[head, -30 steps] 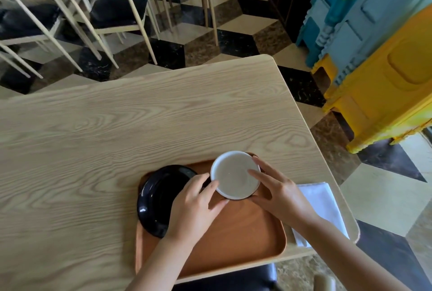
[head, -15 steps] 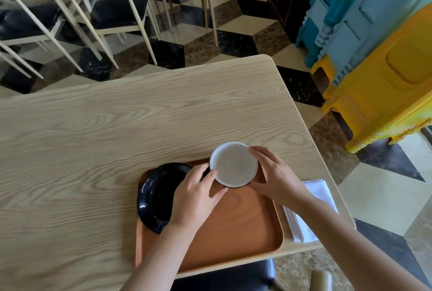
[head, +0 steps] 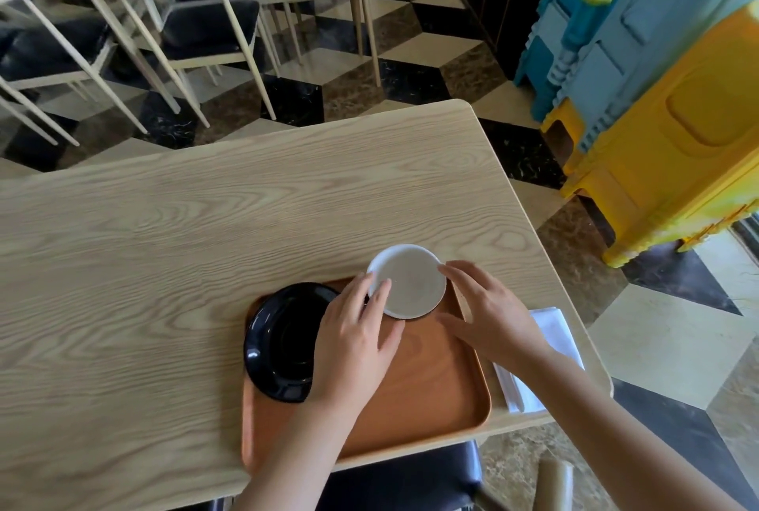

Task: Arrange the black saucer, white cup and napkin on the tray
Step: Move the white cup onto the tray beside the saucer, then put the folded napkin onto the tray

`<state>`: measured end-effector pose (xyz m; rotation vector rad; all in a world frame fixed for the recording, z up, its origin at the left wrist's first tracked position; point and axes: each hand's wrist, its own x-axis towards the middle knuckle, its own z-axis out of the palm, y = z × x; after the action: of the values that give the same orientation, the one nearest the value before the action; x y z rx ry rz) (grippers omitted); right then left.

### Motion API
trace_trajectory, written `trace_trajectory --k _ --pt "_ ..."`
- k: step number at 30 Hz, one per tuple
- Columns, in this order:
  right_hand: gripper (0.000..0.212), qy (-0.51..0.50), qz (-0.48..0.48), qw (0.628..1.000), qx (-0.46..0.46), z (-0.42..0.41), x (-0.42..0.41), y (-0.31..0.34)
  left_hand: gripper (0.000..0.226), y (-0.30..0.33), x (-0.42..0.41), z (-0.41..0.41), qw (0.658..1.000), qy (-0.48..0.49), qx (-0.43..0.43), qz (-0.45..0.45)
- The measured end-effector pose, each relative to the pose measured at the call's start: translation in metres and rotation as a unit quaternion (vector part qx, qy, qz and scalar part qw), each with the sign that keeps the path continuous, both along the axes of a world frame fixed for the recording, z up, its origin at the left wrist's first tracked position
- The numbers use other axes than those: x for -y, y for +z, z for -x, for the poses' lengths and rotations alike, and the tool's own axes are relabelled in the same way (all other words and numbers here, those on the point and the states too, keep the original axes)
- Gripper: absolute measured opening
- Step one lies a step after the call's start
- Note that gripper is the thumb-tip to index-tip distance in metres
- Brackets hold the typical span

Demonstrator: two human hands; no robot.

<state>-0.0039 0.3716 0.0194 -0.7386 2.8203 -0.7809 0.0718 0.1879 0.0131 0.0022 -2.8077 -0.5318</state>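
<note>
While the white cup [head: 406,281] sits at lower centre, on the orange tray's [head: 431,395] far edge, I bracket its rim: left hand [head: 353,342] and right hand [head: 488,315], fingers spread, touching opposite sides. Probably glazed, slippery, breakable.

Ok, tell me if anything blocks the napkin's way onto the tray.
The right hand and forearm lie across the gap between the napkin and the tray. Beyond that, only the tray's low raised rim.
</note>
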Motion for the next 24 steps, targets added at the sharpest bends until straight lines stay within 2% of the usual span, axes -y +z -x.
trace_trajectory --k 2,5,9,12,17,19,21,23,24 --pt "0.051 -0.019 -0.024 0.999 -0.023 -0.011 -0.016 0.003 0.033 0.007 -0.018 -0.007 0.999 -0.036 -0.025 -0.015" --pt "0.042 -0.071 -0.060 0.994 -0.051 -0.031 -0.051 0.000 0.036 0.006 -0.058 -0.018 0.994 -0.112 -0.006 0.004" --pt "0.053 -0.130 -0.126 0.983 -0.002 -0.053 -0.096 -0.019 0.051 -0.010 -0.111 -0.030 0.977 -0.196 0.063 0.062" --pt "0.062 -0.121 -0.155 0.978 0.069 -0.062 -0.114 -0.031 0.064 -0.019 -0.132 -0.033 0.959 -0.216 0.143 0.114" --pt "0.061 -0.169 -0.067 0.979 0.087 -0.065 -0.121 -0.038 0.060 -0.029 -0.137 -0.039 0.948 -0.217 0.175 0.155" --pt "0.062 -0.220 -0.024 0.971 0.095 -0.062 -0.119 -0.038 0.058 -0.029 -0.136 -0.038 0.946 -0.216 0.170 0.170" --pt "0.053 -0.272 0.007 0.954 0.130 -0.055 -0.116 -0.035 0.054 -0.027 -0.137 -0.038 0.948 -0.210 0.170 0.169" --pt "0.038 -0.301 0.034 0.937 0.175 -0.048 -0.114 -0.030 0.044 -0.024 -0.138 -0.037 0.958 -0.197 0.158 0.137" --pt "0.032 -0.307 0.053 0.931 0.191 -0.046 -0.114 -0.027 0.037 -0.024 -0.137 -0.037 0.968 -0.188 0.151 0.075"
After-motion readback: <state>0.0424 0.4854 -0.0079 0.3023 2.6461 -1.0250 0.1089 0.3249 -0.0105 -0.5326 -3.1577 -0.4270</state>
